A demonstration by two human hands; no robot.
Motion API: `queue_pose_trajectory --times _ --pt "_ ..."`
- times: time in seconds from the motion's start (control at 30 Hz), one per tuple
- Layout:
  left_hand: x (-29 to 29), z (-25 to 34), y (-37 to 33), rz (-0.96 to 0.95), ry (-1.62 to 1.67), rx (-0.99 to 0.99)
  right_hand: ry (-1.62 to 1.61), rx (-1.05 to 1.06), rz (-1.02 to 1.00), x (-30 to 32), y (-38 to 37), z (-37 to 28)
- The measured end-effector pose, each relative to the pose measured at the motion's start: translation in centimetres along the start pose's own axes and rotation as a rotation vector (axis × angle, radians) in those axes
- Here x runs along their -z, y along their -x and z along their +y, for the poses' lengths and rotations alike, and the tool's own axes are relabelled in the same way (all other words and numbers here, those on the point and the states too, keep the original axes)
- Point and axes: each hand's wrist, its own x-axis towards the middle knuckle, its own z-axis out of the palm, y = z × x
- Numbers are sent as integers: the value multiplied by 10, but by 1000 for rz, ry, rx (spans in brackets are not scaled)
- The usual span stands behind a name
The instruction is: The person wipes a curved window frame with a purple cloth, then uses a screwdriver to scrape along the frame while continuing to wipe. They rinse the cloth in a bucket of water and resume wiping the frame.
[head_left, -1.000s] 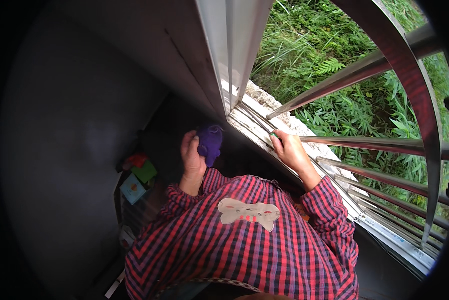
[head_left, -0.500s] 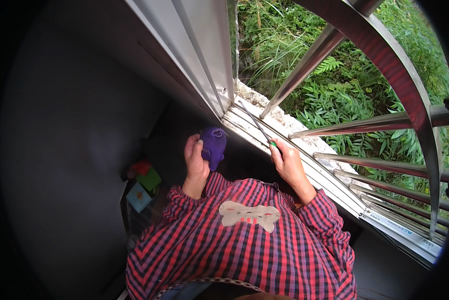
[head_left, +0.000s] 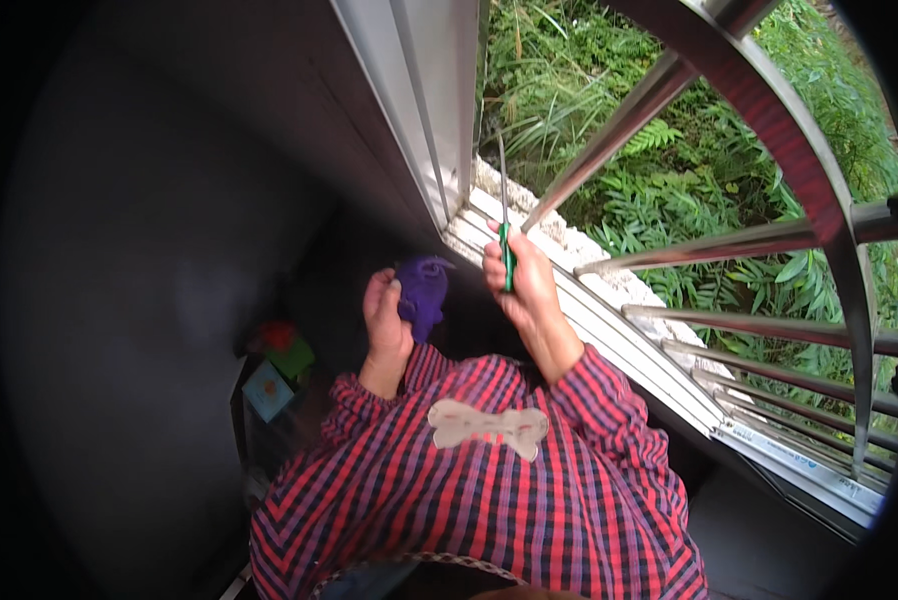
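My left hand [head_left: 384, 312] is closed on a bunched purple cloth [head_left: 424, 298], held at the inner side of the window sill. My right hand [head_left: 532, 288] grips the green handle of a long thin screwdriver [head_left: 508, 250]. The metal shaft points up and away, clear of the track, with its far end against the greenery; the exact tip shape is too small to tell. Just beyond both hands runs the white, dirt-marked window track [head_left: 589, 345], which meets the upright white window frame [head_left: 424, 110] at its far corner.
Outside the track lies a rough, broken ledge [head_left: 559, 228]. Shiny metal window bars [head_left: 609, 140] fan out over it, joined by a curved band [head_left: 794, 130]. Green plants [head_left: 659, 190] grow beyond. Low at left are a light blue box [head_left: 268, 390] and a green item [head_left: 291, 358].
My right hand has moved left and turned the screwdriver upright, lifting its tip off the track area. The left hand with the purple cloth has shifted only slightly.
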Motion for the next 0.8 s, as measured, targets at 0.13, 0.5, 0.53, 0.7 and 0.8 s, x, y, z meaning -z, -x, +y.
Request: queue_pose_trajectory --times 0.13,0.5,0.53,0.7,0.8 --pt "-15 11 2 -52 -1 -61 135 -34 0 8 27 -3" --pt "-126 22 7 -241 -1167 -804 638 421 -34 94 193 3" --pt "-131 7 -5 -312 -1268 -794 653 438 7 102 198 3" --pt "-86 -57 -20 -228 -1595 -875 820 477 81 134 198 33" --pt "-59 -46 -34 -159 -1638 -854 886 518 63 142 195 43"
